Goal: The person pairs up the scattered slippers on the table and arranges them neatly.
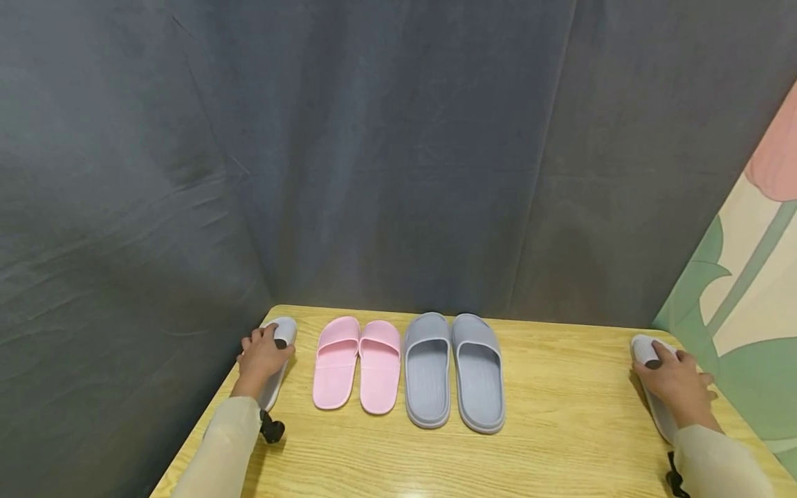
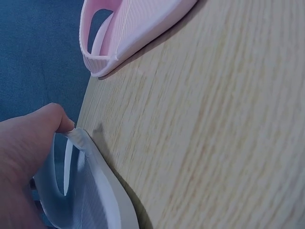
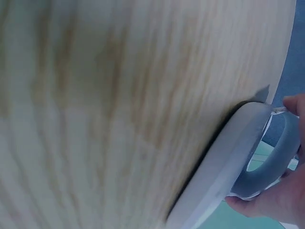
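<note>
At the left end of the wooden table, my left hand (image 1: 261, 361) grips the strap of a light grey slipper (image 1: 286, 328). In the left wrist view the thumb presses the strap edge of this slipper (image 2: 107, 195), its sole close to the tabletop. Far to the right, my right hand (image 1: 679, 389) holds a matching light grey slipper (image 1: 644, 344) by its strap. The right wrist view shows fingers (image 3: 267, 202) around the strap, with the slipper (image 3: 224, 157) at the table's side edge. My hands hide part of both slippers.
Between my hands, a pink pair, left slipper (image 1: 333, 379) and right slipper (image 1: 380, 382), stands beside a larger grey pair, left slipper (image 1: 427, 387) and right slipper (image 1: 482, 391). Dark cloth (image 1: 398, 152) hangs behind the table (image 1: 560, 415); a floral panel (image 1: 747, 297) borders its right side.
</note>
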Demonstrator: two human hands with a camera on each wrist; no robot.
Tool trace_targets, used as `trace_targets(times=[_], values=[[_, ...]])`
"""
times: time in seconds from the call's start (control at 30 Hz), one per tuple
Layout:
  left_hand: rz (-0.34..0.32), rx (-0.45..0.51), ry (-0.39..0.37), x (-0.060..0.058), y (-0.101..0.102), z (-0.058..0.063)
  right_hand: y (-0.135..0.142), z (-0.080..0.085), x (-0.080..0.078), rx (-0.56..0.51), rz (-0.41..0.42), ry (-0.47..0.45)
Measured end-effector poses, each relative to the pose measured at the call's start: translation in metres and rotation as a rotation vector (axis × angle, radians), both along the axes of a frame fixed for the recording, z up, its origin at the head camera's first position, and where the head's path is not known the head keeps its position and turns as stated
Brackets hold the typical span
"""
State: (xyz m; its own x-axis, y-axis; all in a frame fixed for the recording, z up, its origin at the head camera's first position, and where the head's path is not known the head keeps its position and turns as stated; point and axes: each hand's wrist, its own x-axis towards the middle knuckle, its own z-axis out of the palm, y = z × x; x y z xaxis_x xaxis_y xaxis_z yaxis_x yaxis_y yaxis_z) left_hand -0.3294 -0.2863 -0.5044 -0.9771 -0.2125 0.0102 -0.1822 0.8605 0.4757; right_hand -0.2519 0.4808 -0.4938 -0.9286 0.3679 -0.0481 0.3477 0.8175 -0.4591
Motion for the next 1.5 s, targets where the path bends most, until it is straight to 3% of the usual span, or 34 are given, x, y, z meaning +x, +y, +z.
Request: trace_targets(times=[0.57,0.9,1.5], values=[[0.015,-0.011,0.022,0.001,0.003,0.001,-0.004,0.006,0.004,0.009,0.007,0.034],[0.025,-0.012,0.046,0.002,0.009,0.01,-0.016,0.016,-0.001,0.063,0.039,0.129],[-0.009,-0.025,0.103,0.005,0.013,0.023,-0.032,0.028,0.001,0.085,0.055,0.162]])
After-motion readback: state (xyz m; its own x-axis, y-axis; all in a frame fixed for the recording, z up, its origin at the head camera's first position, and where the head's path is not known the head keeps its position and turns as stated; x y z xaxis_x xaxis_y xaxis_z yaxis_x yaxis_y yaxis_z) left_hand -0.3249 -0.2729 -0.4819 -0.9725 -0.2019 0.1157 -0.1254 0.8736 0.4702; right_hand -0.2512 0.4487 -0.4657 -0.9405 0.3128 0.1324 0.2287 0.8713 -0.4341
